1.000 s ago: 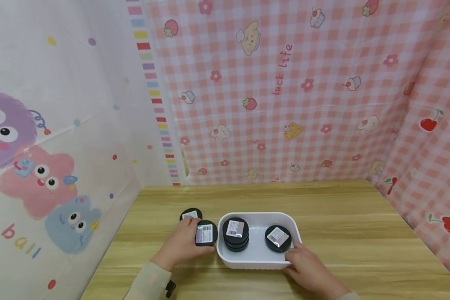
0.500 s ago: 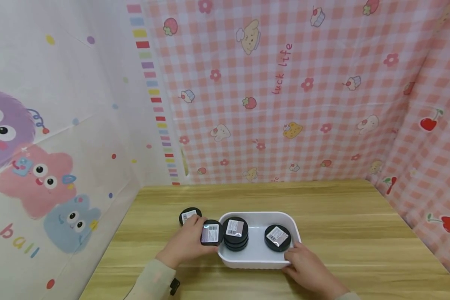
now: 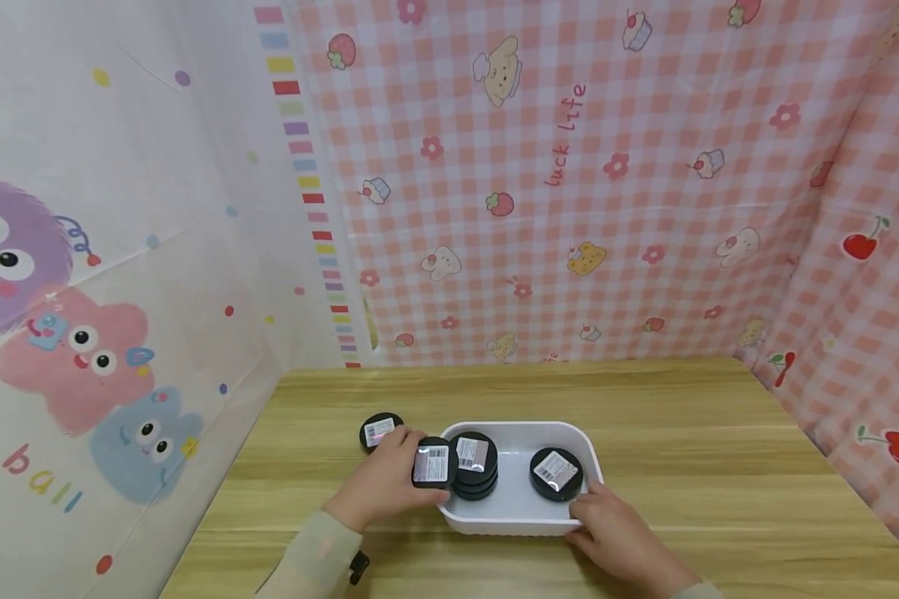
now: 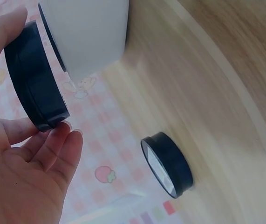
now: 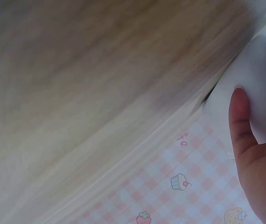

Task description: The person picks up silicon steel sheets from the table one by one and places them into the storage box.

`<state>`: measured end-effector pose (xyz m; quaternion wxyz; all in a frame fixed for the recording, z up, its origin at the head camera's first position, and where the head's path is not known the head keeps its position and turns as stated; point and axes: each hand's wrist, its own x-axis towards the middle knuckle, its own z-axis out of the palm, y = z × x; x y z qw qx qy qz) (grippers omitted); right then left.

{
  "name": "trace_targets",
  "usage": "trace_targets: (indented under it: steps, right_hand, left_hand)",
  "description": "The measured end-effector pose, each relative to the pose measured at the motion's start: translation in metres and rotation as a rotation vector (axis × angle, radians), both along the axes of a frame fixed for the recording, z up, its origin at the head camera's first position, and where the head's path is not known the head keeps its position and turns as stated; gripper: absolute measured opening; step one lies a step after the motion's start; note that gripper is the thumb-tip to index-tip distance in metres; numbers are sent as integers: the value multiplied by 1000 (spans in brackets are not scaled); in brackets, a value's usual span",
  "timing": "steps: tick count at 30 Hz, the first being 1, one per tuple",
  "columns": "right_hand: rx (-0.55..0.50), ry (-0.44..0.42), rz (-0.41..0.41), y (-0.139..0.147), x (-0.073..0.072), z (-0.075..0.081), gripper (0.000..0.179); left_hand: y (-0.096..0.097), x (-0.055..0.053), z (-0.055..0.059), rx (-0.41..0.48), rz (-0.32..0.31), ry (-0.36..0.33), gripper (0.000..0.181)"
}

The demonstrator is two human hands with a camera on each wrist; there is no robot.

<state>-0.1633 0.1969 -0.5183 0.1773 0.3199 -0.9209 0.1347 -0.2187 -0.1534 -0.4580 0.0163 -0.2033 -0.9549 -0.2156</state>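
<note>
My left hand [image 3: 382,482] pinches a flat round black container [image 3: 431,464], its label facing up, over the left rim of a white plastic bin [image 3: 513,527]. In the left wrist view, thumb and fingers hold the black container [image 4: 35,77] by its side, above the table and close to the bin [image 4: 88,37]. Inside the bin, a stack of similar black containers [image 3: 474,456] stands at the left end, and another black container [image 3: 557,474] lies at the right end. My right hand [image 3: 618,532] grips the bin's front right corner, fingers over the rim.
One more labelled black container [image 3: 380,428] rests on the wood-grain table [image 3: 682,449], behind my left hand. A pink checked cloth [image 3: 539,208] hangs behind the table, and a white printed sheet [image 3: 217,249] hangs on the left.
My left hand has moved right with the black container, from beside the bin to over its left rim and against the stack's edge in view. The right hand keeps its grip.
</note>
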Motion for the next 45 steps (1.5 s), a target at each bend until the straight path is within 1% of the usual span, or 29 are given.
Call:
trace_targets:
  steps: [6,9,15,22,29,37,40,45]
  right_hand:
    - [-1,-9,1,0,1,1,27]
    - [-3,-8,-1,0,1,1,27]
    - [-11,-7,-3,0,0,1,27]
    - [-4,-48,-13,0,1,4,26]
    - [-6,-50,-12,0,1,3,25]
    - [-6,-54,-12,0,1,2,25]
    - [-8,-42,-7,0,0,2,26]
    - [-13,-16,4,0,1,1,27]
  left_hand:
    - [5,-3,1,-26,-9,-12,93]
    - [7,-4,3,-24,-8,-17,94]
    - [12,-6,6,-22,-26,-2,92]
    - [18,-8,9,-25,-30,-27,93]
    - [26,-10,14,-39,-43,-45,94]
    - [32,-14,12,-57,-56,-41,96]
    - [34,-16,12,-53,-60,-40,96]
    - [38,-21,13,-77,-65,-28,97]
